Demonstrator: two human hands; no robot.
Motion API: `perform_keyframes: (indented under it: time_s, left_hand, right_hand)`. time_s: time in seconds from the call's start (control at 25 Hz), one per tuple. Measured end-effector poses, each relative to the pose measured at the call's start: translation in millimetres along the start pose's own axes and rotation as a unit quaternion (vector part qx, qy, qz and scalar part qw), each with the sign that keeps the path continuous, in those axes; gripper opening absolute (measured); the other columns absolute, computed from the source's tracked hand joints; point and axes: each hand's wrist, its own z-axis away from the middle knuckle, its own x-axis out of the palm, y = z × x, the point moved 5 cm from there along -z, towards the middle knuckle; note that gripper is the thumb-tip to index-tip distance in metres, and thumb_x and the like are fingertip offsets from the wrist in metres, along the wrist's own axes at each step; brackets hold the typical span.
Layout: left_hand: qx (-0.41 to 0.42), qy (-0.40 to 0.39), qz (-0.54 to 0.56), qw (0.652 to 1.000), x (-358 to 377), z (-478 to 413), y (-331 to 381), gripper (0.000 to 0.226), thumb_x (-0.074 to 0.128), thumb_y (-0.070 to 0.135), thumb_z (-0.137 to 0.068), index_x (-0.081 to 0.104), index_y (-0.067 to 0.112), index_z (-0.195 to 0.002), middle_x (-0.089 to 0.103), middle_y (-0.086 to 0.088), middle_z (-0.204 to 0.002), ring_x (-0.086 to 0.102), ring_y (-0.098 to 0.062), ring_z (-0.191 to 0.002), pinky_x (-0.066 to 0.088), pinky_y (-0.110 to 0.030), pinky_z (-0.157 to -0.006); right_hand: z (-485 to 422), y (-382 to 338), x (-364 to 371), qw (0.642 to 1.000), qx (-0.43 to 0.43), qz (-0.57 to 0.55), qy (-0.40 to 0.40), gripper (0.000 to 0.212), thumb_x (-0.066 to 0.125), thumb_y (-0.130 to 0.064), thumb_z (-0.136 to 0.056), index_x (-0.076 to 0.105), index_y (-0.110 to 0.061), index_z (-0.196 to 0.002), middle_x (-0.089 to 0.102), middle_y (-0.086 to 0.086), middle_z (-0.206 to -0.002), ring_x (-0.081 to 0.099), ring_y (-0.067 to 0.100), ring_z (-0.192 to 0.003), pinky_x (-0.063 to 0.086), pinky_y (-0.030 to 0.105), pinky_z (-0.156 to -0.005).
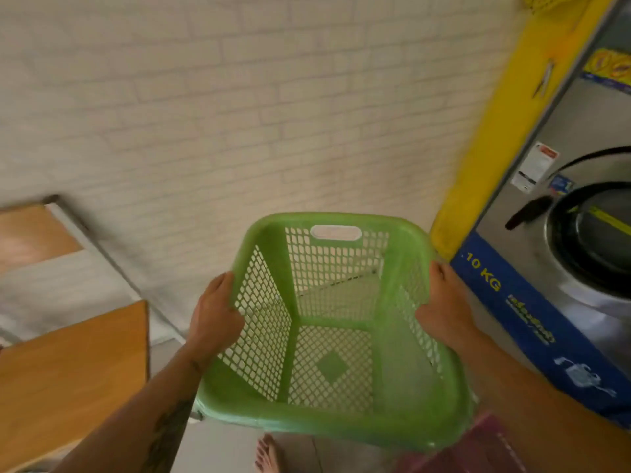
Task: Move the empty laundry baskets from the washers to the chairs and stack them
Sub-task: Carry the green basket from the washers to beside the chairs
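Note:
An empty green mesh laundry basket [333, 336] hangs in the air in front of me, tilted so I look into its open top. My left hand [215, 315] grips its left rim and my right hand [444, 308] grips its right rim. A washer [563, 240] with a round door and a blue "10 KG" band stands at the right, close to my right hand. At the lower right, under the basket, shows the edge of a dark red basket-like thing [478, 452], mostly hidden.
A white brick wall [239, 114] fills the view ahead. Wooden seat-like surfaces [68, 377] with a metal frame lie at the left. A yellow panel [495, 131] borders the washer. A bare foot [268, 454] stands on the tiled floor below.

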Motion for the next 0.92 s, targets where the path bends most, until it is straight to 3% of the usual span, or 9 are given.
perform_keyframes:
  time_s: [0.08, 0.28, 0.4, 0.52, 0.72, 0.92]
  left_hand:
    - [-0.038, 0.038, -0.014, 0.998, -48, 43, -27, 0.077, 0.054, 0.001, -0.059, 0.043, 0.03, -0.13, 0.053, 0.001, -0.13, 0.058, -0.023, -0.098, 0.048, -0.032, -0.078]
    - [-0.145, 0.119, -0.043, 0.981, -151, 150, -118, 0.074, 0.056, 0.008, -0.057, 0.043, 0.037, -0.124, 0.065, -0.001, -0.117, 0.06, -0.025, -0.078, 0.046, -0.028, -0.065]
    - [-0.2, 0.145, -0.036, 0.968, -208, 217, -182, 0.069, 0.053, 0.01, -0.056, 0.051, 0.033, -0.121, 0.065, 0.001, -0.098, 0.054, -0.02, -0.07, 0.046, -0.029, -0.06]
    - [-0.235, 0.167, -0.042, 0.957, -269, 292, -252, 0.062, 0.056, 0.007, -0.058, 0.056, 0.024, -0.118, 0.064, 0.0, -0.096, 0.058, -0.023, -0.076, 0.049, -0.032, -0.064]
    - [-0.293, 0.182, -0.067, 0.936, -375, 414, -373, 0.041, 0.054, 0.012, -0.062, 0.053, 0.027, -0.1, 0.055, 0.009, -0.083, 0.055, -0.019, -0.073, 0.041, -0.029, -0.06]
    - [-0.327, 0.23, -0.089, 0.913, -476, 509, -469, 0.042, 0.049, 0.009, -0.059, 0.051, 0.03, -0.096, 0.053, 0.014, -0.082, 0.056, -0.014, -0.073, 0.042, -0.025, -0.058]
  right_hand:
    - [22, -48, -6, 0.997, -0.069, 0.005, -0.021, 0.079, 0.063, -0.003, -0.065, 0.034, -0.002, -0.139, 0.036, 0.016, -0.14, 0.045, 0.038, -0.123, 0.044, 0.044, -0.097]
    - [93, -169, 24, 0.978, -0.192, 0.051, -0.069, 0.076, 0.062, -0.009, -0.074, 0.03, -0.007, -0.142, 0.035, 0.01, -0.142, 0.055, 0.034, -0.112, 0.049, 0.038, -0.083]
    - [146, -242, 57, 0.965, -0.235, 0.067, -0.093, 0.075, 0.059, -0.008, -0.077, 0.028, -0.008, -0.145, 0.033, 0.008, -0.146, 0.053, 0.033, -0.115, 0.049, 0.038, -0.086]
    - [215, -321, 104, 0.953, -0.267, 0.079, -0.116, 0.076, 0.058, -0.009, -0.078, 0.026, -0.007, -0.148, 0.031, 0.009, -0.15, 0.05, 0.032, -0.123, 0.048, 0.037, -0.091]
    - [340, -448, 200, 0.932, -0.314, 0.081, -0.163, 0.074, 0.056, -0.009, -0.079, 0.029, -0.008, -0.148, 0.034, 0.01, -0.15, 0.048, 0.03, -0.126, 0.047, 0.036, -0.093]
    - [446, -571, 276, 0.904, -0.369, 0.095, -0.196, 0.082, 0.056, -0.012, -0.082, 0.017, -0.011, -0.154, 0.021, 0.007, -0.161, 0.045, 0.028, -0.133, 0.047, 0.036, -0.098]
